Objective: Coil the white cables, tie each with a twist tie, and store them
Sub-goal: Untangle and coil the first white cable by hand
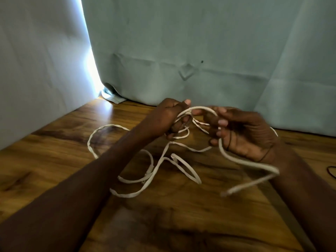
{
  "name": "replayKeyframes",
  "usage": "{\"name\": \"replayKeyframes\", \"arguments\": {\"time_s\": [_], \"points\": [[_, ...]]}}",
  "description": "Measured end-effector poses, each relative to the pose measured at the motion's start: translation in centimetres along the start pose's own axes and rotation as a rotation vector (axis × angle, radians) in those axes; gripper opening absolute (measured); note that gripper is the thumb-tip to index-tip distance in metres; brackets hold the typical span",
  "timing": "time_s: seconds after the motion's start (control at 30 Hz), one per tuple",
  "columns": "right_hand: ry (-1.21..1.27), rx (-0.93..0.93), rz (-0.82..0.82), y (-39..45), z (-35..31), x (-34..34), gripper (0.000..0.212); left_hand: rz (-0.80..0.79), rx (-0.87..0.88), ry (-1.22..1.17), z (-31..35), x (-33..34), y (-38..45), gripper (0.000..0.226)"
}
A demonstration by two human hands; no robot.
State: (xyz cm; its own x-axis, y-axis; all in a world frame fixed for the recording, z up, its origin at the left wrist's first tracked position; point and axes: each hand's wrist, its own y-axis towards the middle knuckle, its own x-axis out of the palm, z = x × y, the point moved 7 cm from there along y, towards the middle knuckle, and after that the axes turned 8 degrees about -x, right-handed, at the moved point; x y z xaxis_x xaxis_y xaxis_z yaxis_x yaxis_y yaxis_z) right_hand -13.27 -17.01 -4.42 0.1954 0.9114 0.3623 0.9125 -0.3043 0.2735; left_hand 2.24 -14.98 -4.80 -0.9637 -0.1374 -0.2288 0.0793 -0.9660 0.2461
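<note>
Sprawling in loose, uncoiled loops across the middle of the frame, the white cable (160,166) lies partly on the wooden table (54,160) and partly lifted between two hands just above centre. Its upper strands arch from the left hand (167,117) over to the right hand (243,135), while the lower loops trail down toward the bottom centre, crossing one another in a tangle. One wide loop swings out to the left of the left forearm, touching the table there. A thicker-looking, blurred stretch drops from the right hand and bends back at the right of the frame, its free end pointing toward the lower middle. Small connector plugs show among the lower loops, near the centre. The left hand is curled into a fist around several strands, knuckles toward the camera. The right hand faces palm up with its fingers bent, pinching the arching strand at the fingertips, and a thin dark band (265,153) circles its wrist. Both bare forearms reach in from the lower corners. Behind the hands, a pale blue-green curtain (200,51) fills the upper frame down to the table edge, with a bright gap of daylight (91,66) at the upper left. A short piece of thin dark cord (331,170) shows at the far right edge, on the table.
</note>
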Motion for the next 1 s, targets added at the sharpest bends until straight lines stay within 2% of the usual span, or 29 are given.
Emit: {"name": "replayKeyframes", "arguments": {"time_s": [0.03,0.1,0.23,0.3,0.43,0.57,0.7,0.87,0.93,1.0], "points": [[0.083,-0.044,-0.002,0.0,-0.7,-0.3,0.078,-0.038,-0.021,-0.029,-0.1,-0.2,0.1,0.057],[0.161,-0.110,0.030,0.2,-1.5,-1.0,0.071,-0.145,-0.079,-0.111,-0.3,0.0,0.0,0.059],[-0.127,-0.193,0.363,0.9,-0.8,-3.1,0.041,-0.327,-0.184,-0.289,0.0,1.9,-0.6,0.056],[-0.248,-0.223,0.461,1.0,-0.5,-3.4,0.036,-0.347,-0.201,-0.414,0.1,2.2,-0.5,0.054],[-0.362,-0.242,0.521,1.3,0.2,-2.7,0.031,-0.288,-0.220,-0.615,-0.1,2.3,-0.3,0.047],[-0.362,-0.167,0.601,1.7,1.7,-2.5,0.051,-0.192,-0.272,-0.712,-0.8,2.5,0.0,0.046],[-0.314,-0.072,0.556,1.7,2.1,-2.3,0.063,-0.113,-0.317,-0.699,-1.6,2.1,0.5,0.049],[-0.174,-0.080,0.604,1.5,2.7,-1.8,0.029,-0.028,-0.279,-0.587,-2.3,1.7,1.0,0.059],[-0.173,-0.097,0.616,1.5,2.6,-1.5,0.025,-0.022,-0.239,-0.540,-2.0,1.4,1.0,0.069],[-0.104,-0.107,0.608,1.7,2.7,-1.2,0.028,-0.086,-0.224,-0.589,-1.5,1.5,1.0,0.069]]}}
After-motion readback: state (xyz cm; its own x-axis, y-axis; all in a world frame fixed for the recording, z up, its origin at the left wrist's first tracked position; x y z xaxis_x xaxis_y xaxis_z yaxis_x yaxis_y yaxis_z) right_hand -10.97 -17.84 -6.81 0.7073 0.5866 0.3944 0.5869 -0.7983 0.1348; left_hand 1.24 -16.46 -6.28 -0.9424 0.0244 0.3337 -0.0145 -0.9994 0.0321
